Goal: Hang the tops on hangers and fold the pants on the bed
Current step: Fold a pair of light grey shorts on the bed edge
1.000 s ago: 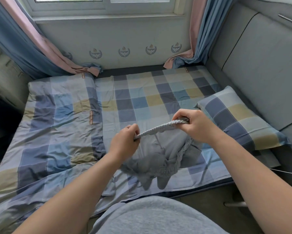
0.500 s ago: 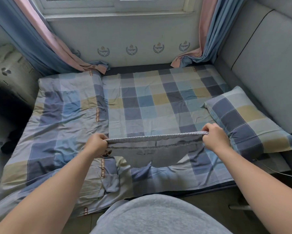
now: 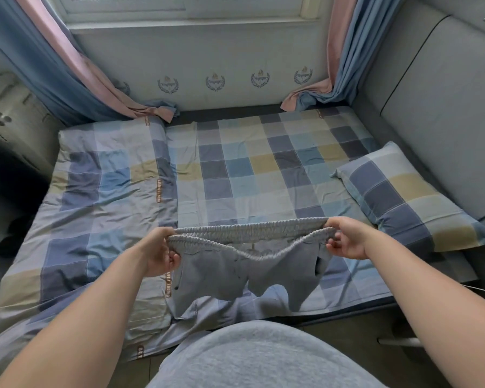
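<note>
Both hands, left (image 3: 158,254) and right (image 3: 345,238), pinch the grey pants (image 3: 244,271) by the waistband over the bed's (image 3: 263,169) near edge; folding not yet begun

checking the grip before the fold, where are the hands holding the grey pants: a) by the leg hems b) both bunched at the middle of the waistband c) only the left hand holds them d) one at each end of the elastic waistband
d: the left hand and the right hand each pinch one end of the waistband, so the grey pants hang spread between them over the bed.
</note>
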Tool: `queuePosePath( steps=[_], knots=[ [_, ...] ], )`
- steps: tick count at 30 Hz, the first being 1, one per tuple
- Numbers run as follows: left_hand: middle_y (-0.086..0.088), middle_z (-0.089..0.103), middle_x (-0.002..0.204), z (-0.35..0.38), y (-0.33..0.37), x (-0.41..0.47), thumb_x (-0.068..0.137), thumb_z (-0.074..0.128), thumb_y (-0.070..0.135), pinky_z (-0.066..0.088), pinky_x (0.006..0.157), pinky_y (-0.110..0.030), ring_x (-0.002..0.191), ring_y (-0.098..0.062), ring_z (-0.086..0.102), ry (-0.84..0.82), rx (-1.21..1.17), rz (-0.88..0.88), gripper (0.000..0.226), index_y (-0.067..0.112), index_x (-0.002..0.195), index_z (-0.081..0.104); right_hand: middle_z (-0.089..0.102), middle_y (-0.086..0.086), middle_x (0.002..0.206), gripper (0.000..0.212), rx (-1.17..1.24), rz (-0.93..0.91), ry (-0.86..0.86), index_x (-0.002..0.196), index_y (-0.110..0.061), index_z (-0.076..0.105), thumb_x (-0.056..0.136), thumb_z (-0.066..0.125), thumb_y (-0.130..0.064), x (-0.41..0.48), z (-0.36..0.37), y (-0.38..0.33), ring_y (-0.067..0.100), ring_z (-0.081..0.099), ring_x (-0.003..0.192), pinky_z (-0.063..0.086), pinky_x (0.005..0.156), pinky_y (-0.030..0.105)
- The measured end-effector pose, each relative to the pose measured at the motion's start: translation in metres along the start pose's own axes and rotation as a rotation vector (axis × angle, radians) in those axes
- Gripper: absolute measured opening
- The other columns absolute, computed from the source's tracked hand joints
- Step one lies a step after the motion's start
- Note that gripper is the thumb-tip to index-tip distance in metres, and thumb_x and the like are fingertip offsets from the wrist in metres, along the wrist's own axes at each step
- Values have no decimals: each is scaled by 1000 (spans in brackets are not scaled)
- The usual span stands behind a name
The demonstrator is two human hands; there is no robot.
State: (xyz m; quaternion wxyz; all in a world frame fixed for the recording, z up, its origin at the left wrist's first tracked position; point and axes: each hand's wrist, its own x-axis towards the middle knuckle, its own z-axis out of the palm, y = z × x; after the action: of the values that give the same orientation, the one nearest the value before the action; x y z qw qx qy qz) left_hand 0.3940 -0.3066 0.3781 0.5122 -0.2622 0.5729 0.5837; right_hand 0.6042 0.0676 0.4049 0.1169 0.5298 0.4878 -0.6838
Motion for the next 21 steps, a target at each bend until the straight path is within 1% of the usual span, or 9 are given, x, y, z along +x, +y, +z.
queuePosePath(
  steps=[4, 6, 8, 10, 13, 14, 16, 18, 21],
  knots=[
    [-9, 59, 74, -4, -2, -4, 85, 67, 22, 51, 51, -23, 54, -16, 54, -198, -241, 35, 18, 6, 88, 60, 56, 13, 90, 18, 209, -36, -192, 103, -7, 63, 86, 68, -5, -4, -6, -7, 19, 56, 72, 62, 61, 32],
    [-9, 63, 82, -10, -2, -5, 83, 63, 8, 57, 60, -23, 65, -15, 61, -258, -300, 93, 10, 5, 93, 64, 65, 14, 94, 30, 240, -93, -293, 109, -4, 64, 80, 64, 4, -8, -13, -9, 22, 64, 88, 63, 75, 34],
    [-6, 65, 85, -13, -4, -2, 85, 56, -6, 58, 66, -21, 75, -12, 63, -228, -199, 205, 20, 6, 95, 68, 70, 15, 97, 36, 181, -173, -316, 114, 0, 64, 82, 56, 15, -9, -16, -9, 24, 68, 94, 62, 81, 34],
    [-6, 64, 83, -8, -6, 3, 94, 53, -8, 55, 69, -20, 76, -11, 61, -113, 14, 374, 22, 6, 97, 70, 71, 17, 91, 31, 52, -287, -206, 113, 4, 65, 88, 56, 19, -7, -12, -8, 23, 72, 82, 63, 74, 33],
    [-3, 58, 70, -1, -6, 7, 96, 62, 3, 49, 56, -18, 59, -10, 53, 143, 329, 631, 14, 9, 86, 69, 64, 17, 84, 6, -273, -515, 32, 98, 0, 69, 94, 65, 1, -5, -3, -7, 16, 62, 61, 60, 61, 27],
    [-2, 61, 69, 0, -5, 8, 96, 65, 7, 47, 58, -21, 61, -12, 53, 214, 430, 716, 13, 9, 84, 70, 63, 18, 84, 4, -414, -596, 116, 91, -5, 70, 94, 67, -6, -3, -2, -8, 17, 59, 65, 54, 61, 27],
    [-4, 66, 76, -1, 0, 11, 95, 68, 14, 42, 70, -32, 72, -15, 54, 325, 583, 840, 13, 6, 86, 73, 63, 18, 90, 11, -671, -723, 262, 87, -8, 71, 94, 70, -16, 2, -3, -9, 20, 56, 81, 43, 72, 33],
    [-2, 60, 73, -1, 3, 9, 96, 66, 19, 36, 69, -35, 71, -15, 49, 374, 614, 892, 20, 5, 83, 70, 62, 9, 95, 11, -697, -783, 291, 87, -9, 69, 94, 70, -18, 1, -4, -10, 21, 55, 89, 39, 79, 33],
    [-3, 58, 79, 2, 8, 5, 100, 58, 20, 37, 72, -36, 75, -17, 50, 323, 504, 914, 18, 8, 88, 65, 56, 2, 70, 18, -646, -818, 238, 81, -11, 65, 96, 66, -20, -4, -2, -10, 19, 48, 70, 35, 66, 36]
  ],
)
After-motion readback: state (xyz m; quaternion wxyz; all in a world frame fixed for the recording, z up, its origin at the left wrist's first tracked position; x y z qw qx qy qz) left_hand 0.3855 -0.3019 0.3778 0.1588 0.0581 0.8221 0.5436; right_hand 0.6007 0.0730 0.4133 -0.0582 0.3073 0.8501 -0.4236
